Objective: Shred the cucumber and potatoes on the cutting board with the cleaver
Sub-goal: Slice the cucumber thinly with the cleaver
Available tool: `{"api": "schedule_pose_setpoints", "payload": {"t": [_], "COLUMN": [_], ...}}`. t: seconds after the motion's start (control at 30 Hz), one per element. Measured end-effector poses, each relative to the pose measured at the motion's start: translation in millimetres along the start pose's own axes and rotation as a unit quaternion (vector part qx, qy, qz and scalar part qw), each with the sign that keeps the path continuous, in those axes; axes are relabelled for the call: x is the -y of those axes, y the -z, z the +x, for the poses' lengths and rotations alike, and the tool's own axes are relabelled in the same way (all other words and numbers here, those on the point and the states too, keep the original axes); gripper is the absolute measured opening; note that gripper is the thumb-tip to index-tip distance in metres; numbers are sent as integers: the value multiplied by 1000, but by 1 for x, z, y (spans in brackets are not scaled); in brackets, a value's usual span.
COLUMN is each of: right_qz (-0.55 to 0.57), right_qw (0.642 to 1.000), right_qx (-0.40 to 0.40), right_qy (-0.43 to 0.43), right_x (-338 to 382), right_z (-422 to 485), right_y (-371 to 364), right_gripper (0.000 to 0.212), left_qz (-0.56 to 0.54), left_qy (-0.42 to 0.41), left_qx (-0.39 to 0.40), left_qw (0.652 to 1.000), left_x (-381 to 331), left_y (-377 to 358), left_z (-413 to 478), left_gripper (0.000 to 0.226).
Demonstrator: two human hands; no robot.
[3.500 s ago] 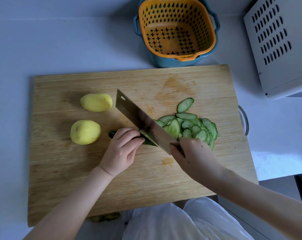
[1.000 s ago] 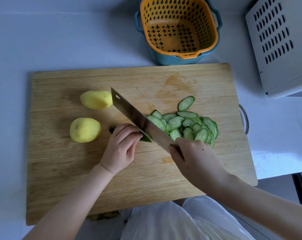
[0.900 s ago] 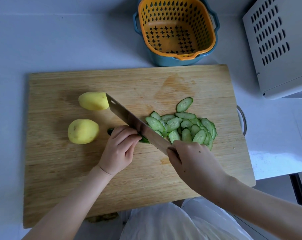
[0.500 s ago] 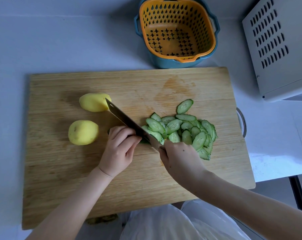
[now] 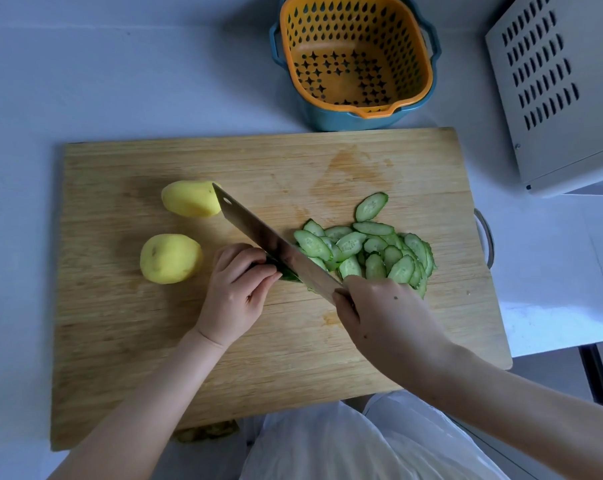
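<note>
Head view: cucumber stub shorter than seconds ago, slices spread wider on cutting board. Left hand pinches stub under curled fingers. Right hand grips cleaver, blade against stub's cut face. Far potato and near potato whole, left of blade. Slicing nearly done, shredding not yet begun.

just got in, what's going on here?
A person is mid-slice at the cutting board. The right grip holds the cleaver by its handle, with the blade angled down onto the cucumber end. The left grip holds that end with curled fingers. A pile of cut slices lies to the right of the blade. Two potatoes sit whole at the board's left, not yet cut. An orange basket stands behind the board.
</note>
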State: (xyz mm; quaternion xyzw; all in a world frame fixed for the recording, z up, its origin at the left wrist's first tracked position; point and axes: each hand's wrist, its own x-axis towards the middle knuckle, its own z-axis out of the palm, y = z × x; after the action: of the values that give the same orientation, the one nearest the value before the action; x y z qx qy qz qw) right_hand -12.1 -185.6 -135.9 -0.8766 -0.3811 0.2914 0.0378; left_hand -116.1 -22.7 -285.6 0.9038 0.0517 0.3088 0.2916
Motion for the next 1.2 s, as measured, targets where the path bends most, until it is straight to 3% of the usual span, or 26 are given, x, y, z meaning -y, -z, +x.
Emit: {"api": "schedule_pose_setpoints", "payload": {"t": [0.3, 0.53, 0.77, 1.2], "right_qz": [13, 71, 5, -9], "right_qw": [1000, 997, 1000, 1000], "right_qx": [20, -15, -3, 13], "right_qy": [-14, -15, -4, -20], "right_x": [2, -10, 0, 2], "right_z": [22, 15, -1, -1], "right_y": [-24, -23, -3, 2], "right_gripper": [41, 32, 39, 40], "left_qz": [4, 1, 8, 9], "left_qy": [2, -19, -29, -29], "left_qx": [3, 23, 14, 20], "left_qw": [1000, 1000, 999, 999], "left_x": [-3, 1, 2, 5], "left_y": [2, 8, 6, 5], "left_z": [0, 1, 0, -2], "left_gripper": [3, 7, 10, 2]}}
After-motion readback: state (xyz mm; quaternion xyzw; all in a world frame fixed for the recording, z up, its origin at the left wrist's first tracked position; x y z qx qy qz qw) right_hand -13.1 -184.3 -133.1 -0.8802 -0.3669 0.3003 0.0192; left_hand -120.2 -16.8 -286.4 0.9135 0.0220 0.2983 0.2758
